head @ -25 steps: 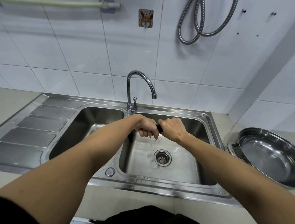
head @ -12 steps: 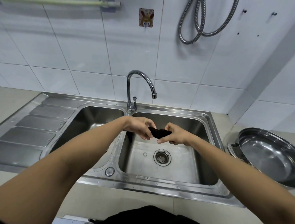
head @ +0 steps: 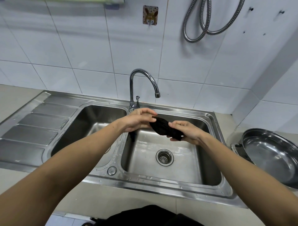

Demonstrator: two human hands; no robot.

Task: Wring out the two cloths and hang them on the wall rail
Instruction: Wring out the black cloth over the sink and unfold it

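Note:
A dark, bunched cloth [head: 162, 127] is held above the right sink basin [head: 161, 174]. My right hand [head: 185, 131] grips its right end with thumb over the top. My left hand [head: 138, 120] pinches its left end, fingers loosely curled. A second dark cloth [head: 132, 137] hangs over the divider between the basins, mostly hidden under my left wrist. The pale wall rail [head: 64, 2] runs along the top left edge of the view, on the tiled wall.
A chrome tap [head: 141, 80] arches over the right basin, just behind my hands. The left basin [head: 90, 119] and ribbed drainboard [head: 32, 129] lie to the left. A steel pan [head: 270, 154] sits on the counter at right. A hose loop [head: 208, 21] and a sticker hook [head: 150, 15] hang on the wall.
My fists were clenched together twisting the cloth; they have drawn apart and loosened, and the cloth has spread out wider between them. The hands have risen slightly.

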